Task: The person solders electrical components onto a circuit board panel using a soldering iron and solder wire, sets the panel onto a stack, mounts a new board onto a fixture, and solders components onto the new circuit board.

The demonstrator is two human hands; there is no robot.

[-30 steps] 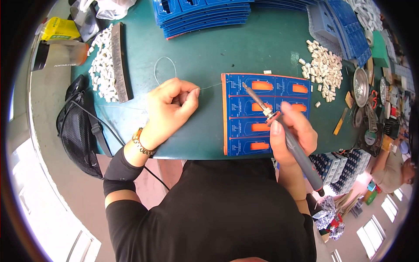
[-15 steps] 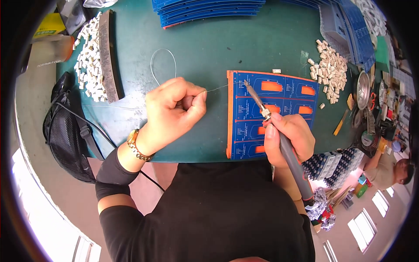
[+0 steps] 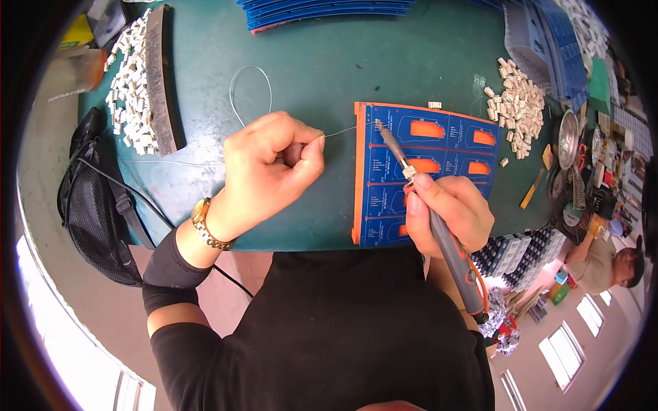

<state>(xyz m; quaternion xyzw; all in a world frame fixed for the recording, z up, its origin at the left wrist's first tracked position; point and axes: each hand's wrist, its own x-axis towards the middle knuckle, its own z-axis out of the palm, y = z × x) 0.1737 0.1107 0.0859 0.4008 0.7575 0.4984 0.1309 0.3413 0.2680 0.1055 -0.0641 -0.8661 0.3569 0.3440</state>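
Observation:
My left hand (image 3: 271, 171) is closed in a pinch on a thin solder wire (image 3: 340, 131). The wire's free end runs right to the upper left corner of a blue circuit board panel (image 3: 385, 171), while the rest loops up behind the hand. In my right hand (image 3: 456, 216) is a grey soldering iron (image 3: 450, 255), gripped like a pen and slanting up to the left. Its tip is at or just above a row of small pads, meeting the wire's end; whether they touch is too small to tell. Orange showing along the panel's edges and through its cutouts belongs to a tray (image 3: 358, 178) beneath.
White connectors lie heaped at left (image 3: 130, 96) beside a dark bar (image 3: 162, 82), and at right (image 3: 517, 109). Stacked blue boards (image 3: 322, 15) stand at the far edge. A black mesh bag (image 3: 103, 205) sits at left. Another person (image 3: 603, 264) is at far right.
The iron's tip has moved left and slightly up the board, to the wire's end. My left hand keeps its pinch on the wire. The whole view has shifted slightly.

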